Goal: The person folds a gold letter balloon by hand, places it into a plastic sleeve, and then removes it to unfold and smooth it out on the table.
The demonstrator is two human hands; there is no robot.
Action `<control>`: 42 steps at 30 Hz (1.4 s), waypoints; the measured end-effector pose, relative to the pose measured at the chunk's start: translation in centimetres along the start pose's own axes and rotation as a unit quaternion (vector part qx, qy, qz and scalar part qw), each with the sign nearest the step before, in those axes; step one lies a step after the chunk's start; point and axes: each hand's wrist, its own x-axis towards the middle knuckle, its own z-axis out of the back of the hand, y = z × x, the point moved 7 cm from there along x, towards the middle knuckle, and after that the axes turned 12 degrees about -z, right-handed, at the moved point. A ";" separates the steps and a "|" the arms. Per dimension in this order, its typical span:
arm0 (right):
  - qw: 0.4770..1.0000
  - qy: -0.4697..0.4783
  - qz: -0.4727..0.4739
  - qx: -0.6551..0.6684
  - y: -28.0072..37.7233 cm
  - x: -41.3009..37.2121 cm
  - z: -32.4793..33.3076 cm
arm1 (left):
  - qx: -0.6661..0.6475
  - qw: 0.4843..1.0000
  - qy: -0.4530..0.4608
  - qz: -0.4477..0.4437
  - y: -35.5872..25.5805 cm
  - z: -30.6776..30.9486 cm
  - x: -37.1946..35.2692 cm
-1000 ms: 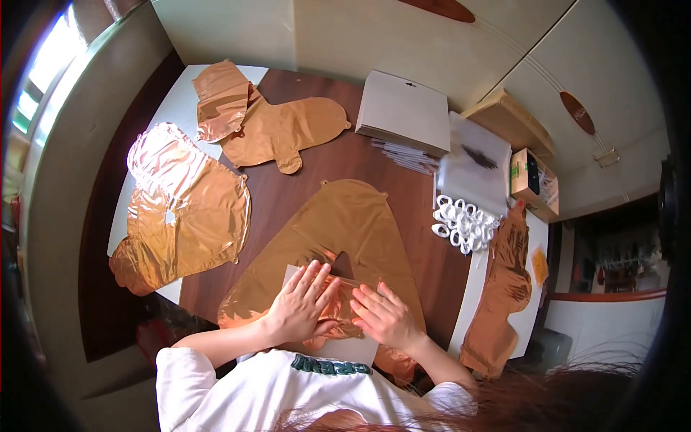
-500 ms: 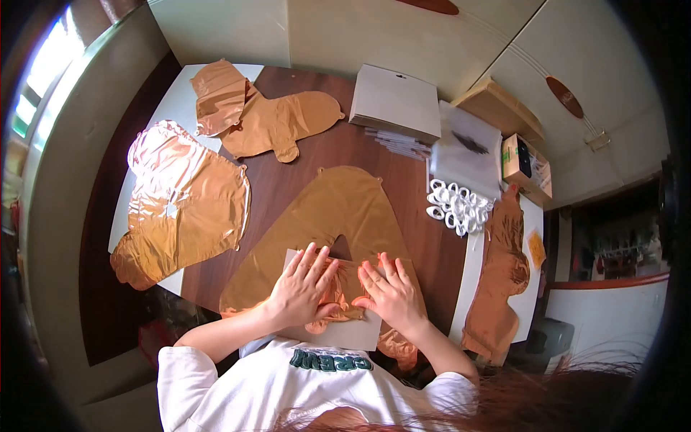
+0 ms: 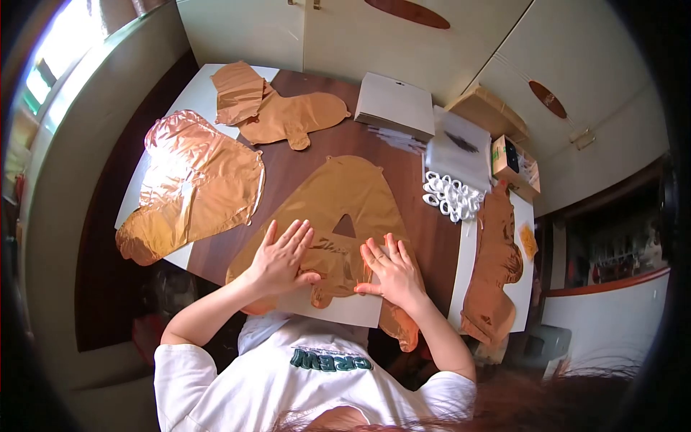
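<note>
Left hand (image 3: 282, 253) and right hand (image 3: 396, 275) have spread wider apart — grip open, palms down, holding nothing — baring more of the copper foil shape (image 3: 347, 189), which lies lower centre on the surface (image 3: 437, 241), seemingly flatter between them.

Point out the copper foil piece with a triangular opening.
It's the big A-shaped foil piece at the table's middle, nearest the left hand and right hand. No triangular opening shows in the others.
</note>
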 end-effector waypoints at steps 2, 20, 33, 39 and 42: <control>1.000 -0.005 0.002 -0.002 -0.1 -0.1 -0.2 | 0.022 1.000 -0.001 -0.006 0.6 0.3 -0.2; 0.998 -0.058 0.013 0.010 1.7 -0.4 2.0 | 0.008 0.947 0.013 -0.321 -2.6 -1.6 6.4; 0.987 -0.079 -0.077 0.114 7.9 -0.4 0.6 | -0.024 0.946 0.037 -0.321 -2.0 -2.6 6.7; 0.967 -0.093 -0.102 0.216 6.5 0.7 0.7 | -0.062 0.948 0.087 -0.299 -1.9 -2.3 6.9; 0.960 -0.058 -0.113 0.250 6.3 1.1 1.1 | -0.069 0.947 0.098 -0.298 -1.8 -2.6 7.1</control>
